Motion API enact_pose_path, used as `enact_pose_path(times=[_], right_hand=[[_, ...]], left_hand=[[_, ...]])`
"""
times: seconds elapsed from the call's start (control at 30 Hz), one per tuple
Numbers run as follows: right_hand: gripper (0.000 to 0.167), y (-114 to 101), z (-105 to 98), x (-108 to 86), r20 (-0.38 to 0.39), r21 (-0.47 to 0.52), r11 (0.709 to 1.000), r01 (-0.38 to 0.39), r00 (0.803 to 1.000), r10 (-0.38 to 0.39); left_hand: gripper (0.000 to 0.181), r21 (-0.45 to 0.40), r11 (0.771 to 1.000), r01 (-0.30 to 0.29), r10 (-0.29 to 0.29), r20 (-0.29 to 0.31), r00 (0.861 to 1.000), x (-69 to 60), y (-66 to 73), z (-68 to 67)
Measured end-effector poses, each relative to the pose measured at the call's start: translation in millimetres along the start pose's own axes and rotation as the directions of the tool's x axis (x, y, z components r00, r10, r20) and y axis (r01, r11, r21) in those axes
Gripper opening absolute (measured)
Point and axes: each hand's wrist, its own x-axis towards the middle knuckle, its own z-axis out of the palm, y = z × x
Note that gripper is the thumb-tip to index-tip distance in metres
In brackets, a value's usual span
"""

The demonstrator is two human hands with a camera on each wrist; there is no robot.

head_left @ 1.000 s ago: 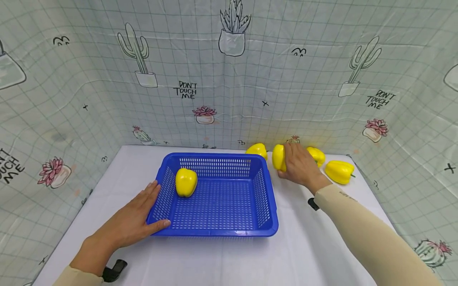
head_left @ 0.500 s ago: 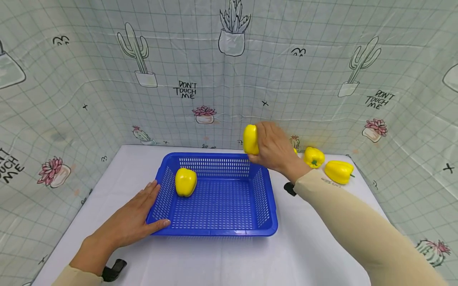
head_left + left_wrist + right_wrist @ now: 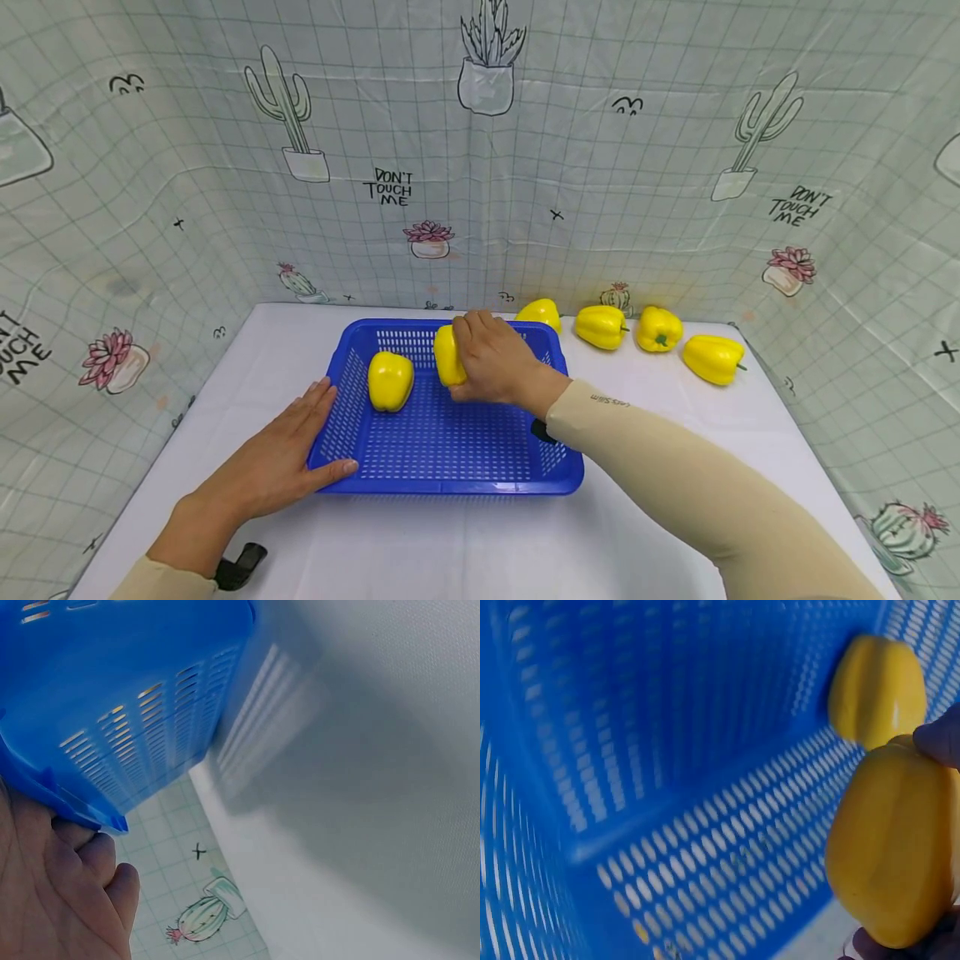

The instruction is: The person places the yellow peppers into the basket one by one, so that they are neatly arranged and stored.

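Observation:
My right hand (image 3: pixel 495 360) grips a yellow bell pepper (image 3: pixel 448 357) over the blue plastic basket (image 3: pixel 450 487). In the right wrist view, the held pepper (image 3: pixel 892 840) has a thumb or finger at its top and fingertips at its bottom. Another yellow bell pepper (image 3: pixel 390 382) lies in the basket's left part, apart from the held one in the head view. My left hand (image 3: pixel 273 458) rests against the basket's left rim, its thumb at the near left corner. The left wrist view shows that palm (image 3: pixel 52 892) beside the basket's outer wall (image 3: pixel 150 712).
Behind the basket's far right corner, one yellow bell pepper (image 3: pixel 540 314) is partly hidden. Several more stand in a row to its right, among them one (image 3: pixel 600 327) with a green stem and the rightmost one (image 3: pixel 712 360). A patterned cloth (image 3: pixel 555 167) encloses the white table (image 3: pixel 465 550).
My right hand has lifted the bell pepper from the row at the back right, carried it left over the rim and lowered it into the basket area. The left hand has not moved.

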Motion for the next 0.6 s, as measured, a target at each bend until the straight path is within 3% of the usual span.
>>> enact_pose_path(times=[0.13,0.27,0.6], right_hand=[[0.083,-10,13,2.2,0.132,0.025,0.999,-0.03,0.991,0.027],[0.081,-14,25,3.3,0.214,0.016,0.999,-0.048,0.976,0.043],[0.079,-15,41,1.1,0.281,-0.025,0.998,-0.063,0.957,0.067]], left_hand=[[0.111,-0.004,1.0,-0.003,0.003,0.002,1.0,-0.1,0.3,-0.4],[0.11,-0.01,1.0,-0.007,0.007,0.004,1.0,-0.2,0.6,-1.0],[0.111,-0.01,1.0,-0.006,0.006,-0.001,1.0,0.5,0.5,-0.2]])
